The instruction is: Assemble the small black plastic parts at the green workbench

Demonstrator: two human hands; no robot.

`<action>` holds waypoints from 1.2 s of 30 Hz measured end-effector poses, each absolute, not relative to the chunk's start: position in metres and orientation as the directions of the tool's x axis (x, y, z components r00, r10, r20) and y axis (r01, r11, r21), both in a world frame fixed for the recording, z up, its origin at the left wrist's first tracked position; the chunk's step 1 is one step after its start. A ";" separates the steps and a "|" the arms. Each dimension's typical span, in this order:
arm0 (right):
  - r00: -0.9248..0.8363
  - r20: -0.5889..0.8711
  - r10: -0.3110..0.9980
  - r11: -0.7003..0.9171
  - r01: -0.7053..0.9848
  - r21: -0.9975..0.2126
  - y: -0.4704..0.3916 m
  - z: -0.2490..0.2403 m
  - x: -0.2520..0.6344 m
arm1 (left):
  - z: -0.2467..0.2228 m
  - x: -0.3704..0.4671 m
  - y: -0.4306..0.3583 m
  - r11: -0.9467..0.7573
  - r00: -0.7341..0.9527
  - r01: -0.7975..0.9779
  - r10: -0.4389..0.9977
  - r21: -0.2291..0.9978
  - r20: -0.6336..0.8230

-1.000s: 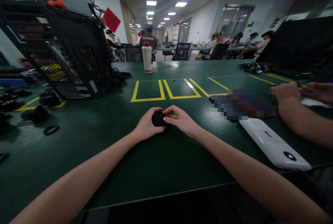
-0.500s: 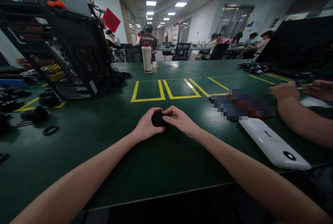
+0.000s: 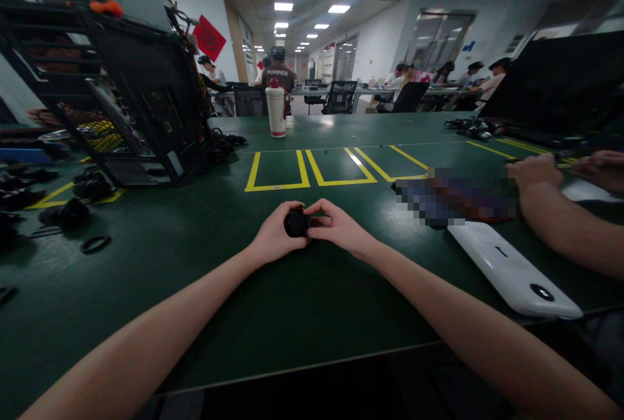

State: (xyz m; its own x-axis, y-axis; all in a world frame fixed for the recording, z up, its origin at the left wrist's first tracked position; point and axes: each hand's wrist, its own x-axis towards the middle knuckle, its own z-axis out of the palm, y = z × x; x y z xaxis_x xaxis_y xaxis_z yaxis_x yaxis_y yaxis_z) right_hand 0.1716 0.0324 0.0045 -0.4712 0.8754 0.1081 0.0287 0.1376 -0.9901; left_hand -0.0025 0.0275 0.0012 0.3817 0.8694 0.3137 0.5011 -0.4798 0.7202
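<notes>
At the middle of the near side of the table [image 3: 302,322], both hands come together over one small black object [image 3: 295,224], and both have a grip on it. Here's the left hand [image 3: 273,238], curved like a bracket: fingers arching round the far side, thumb stretched along the near side, the object's dark face sitting in the gap between them. And the right hand [image 3: 344,230] meets it from the other side, forefinger bent over the top, thumb coming in beneath, the pair pinching the object's right edge; how hard they press, I can't tell. Look at the arms: the left forearm [image 3: 180,306] slants up from the lower left corner, the right forearm [image 3: 439,290] runs in from the lower right, the two making a broad peak with the object at its tip. The wrists look nearly straight, palms turned toward each other. Just beyond the hands, yellow tape [image 3: 347,183] marks out boxes on the green top. Off to the right lies a white device [image 3: 511,268], near a co-worker's hand [image 3: 536,173], well apart from this pair
</notes>
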 end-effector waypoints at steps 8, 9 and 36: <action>-0.441 0.130 0.888 0.146 0.003 -0.989 0.036 0.002 0.171 | 0.001 -0.002 0.026 -0.490 0.391 0.495 0.863 0.718 0.319; -0.439 0.125 0.890 0.141 0.005 -0.990 0.036 0.002 0.172 | 0.002 -0.002 0.026 -0.487 0.391 0.495 0.864 0.719 0.317; -0.460 0.154 0.874 0.213 0.079 -0.974 0.031 0.005 0.169 | 0.004 0.000 0.026 -0.457 0.360 0.527 0.884 0.717 0.299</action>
State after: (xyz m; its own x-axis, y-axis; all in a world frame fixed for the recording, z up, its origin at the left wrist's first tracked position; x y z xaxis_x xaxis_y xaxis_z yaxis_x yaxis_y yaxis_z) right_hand 0.1694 0.0308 0.0052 -0.4604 0.8743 0.1539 0.0795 0.2132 -0.9738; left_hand -0.0002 0.0259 0.0043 0.3598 0.8839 0.2987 0.5267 -0.4567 0.7169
